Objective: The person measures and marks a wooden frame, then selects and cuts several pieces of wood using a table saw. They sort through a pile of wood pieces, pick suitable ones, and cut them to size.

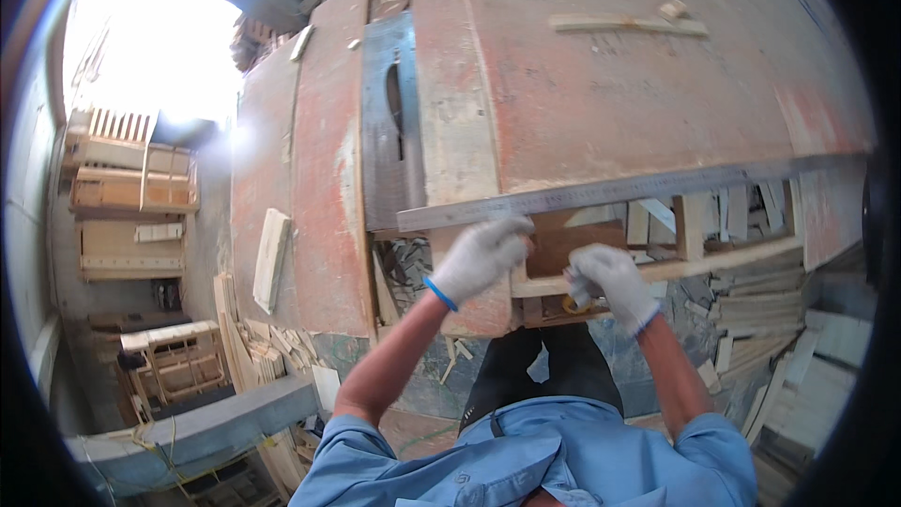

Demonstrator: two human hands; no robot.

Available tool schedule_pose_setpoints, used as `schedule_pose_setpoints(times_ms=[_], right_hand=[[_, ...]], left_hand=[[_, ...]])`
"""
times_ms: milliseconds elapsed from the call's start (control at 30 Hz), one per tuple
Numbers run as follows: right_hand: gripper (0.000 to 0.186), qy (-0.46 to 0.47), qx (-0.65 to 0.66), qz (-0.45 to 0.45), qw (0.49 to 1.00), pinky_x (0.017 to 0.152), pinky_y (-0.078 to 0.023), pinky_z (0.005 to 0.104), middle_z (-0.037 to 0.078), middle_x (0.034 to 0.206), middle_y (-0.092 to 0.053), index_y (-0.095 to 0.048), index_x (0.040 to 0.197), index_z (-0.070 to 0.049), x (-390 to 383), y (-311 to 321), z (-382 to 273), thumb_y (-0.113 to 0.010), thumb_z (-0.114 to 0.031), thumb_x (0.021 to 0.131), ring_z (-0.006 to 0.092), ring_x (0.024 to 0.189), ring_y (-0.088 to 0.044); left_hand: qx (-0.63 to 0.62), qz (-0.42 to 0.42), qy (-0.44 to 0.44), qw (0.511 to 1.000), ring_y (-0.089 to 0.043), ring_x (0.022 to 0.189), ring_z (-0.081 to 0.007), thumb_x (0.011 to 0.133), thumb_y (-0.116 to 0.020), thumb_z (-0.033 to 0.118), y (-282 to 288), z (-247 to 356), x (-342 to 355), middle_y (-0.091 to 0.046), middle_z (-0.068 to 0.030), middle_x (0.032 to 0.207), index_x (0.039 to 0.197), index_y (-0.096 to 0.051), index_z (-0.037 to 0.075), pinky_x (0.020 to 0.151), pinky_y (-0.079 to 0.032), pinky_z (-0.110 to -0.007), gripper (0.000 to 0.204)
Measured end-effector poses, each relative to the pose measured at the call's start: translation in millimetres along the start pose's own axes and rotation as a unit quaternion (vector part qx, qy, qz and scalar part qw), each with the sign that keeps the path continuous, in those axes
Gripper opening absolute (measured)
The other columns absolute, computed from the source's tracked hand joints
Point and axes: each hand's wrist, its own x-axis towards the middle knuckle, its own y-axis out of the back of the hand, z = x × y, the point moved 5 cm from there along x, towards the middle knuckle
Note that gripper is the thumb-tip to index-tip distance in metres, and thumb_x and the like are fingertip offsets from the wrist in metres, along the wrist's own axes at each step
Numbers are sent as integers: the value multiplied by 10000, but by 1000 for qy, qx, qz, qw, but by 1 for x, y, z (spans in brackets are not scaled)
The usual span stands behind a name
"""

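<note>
My left hand (483,253), in a white glove with a blue cuff, is curled just below a long metal ruler (601,190), beside an open frame's wooden edge; what it holds, if anything, is unclear. My right hand (610,286), also gloved, is closed over the front wooden rail (713,260), on something too hidden to name. A small yellow object (574,305) shows under its fingers. The ruler lies along the near edge of a worn reddish board surface (657,103), above openings with wood pieces inside.
A slotted blue metal plate (383,178) sits in the board surface. Loose wood strips (627,25) and a pale block (272,258) lie on it. Stacked timber frames (131,188) stand at left, near a grey beam (197,432). Scrap wood (760,300) is piled at right.
</note>
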Motion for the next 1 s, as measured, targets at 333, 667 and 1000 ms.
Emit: schedule_pose_setpoints(times_ms=[333, 667, 1000], right_hand=[[227, -115, 122, 285, 944, 558, -545, 294, 91, 828, -691, -653, 1014, -5, -202, 125, 188, -638, -222, 950, 166, 643, -670], [223, -177, 154, 236, 943, 571, -561, 290, 77, 842, -684, -665, 1015, 9, -273, 137, 288, -596, -189, 940, 162, 678, -677], [257, -123, 256, 208, 936, 568, -551, 279, 69, 856, -678, -644, 1048, 8, -311, 321, 345, -620, -239, 982, 137, 677, -665]], left_hand=[[83, -234, -84, 965, -694, 912, -212, 962, -571, 190, -230, -52, -45, -712, -144, 1019, 1227, -634, -4, 835, -535, -328, 335], [158, -233, 40, 959, -678, 986, -359, 945, -574, 237, -308, -120, -59, -691, -204, 1061, 1170, -648, 6, 853, -518, -399, 331], [285, -102, -148, 942, -679, 1042, -231, 933, -598, 82, -484, 5, 7, -694, -159, 1169, 1208, -641, -8, 888, -530, -363, 292]])
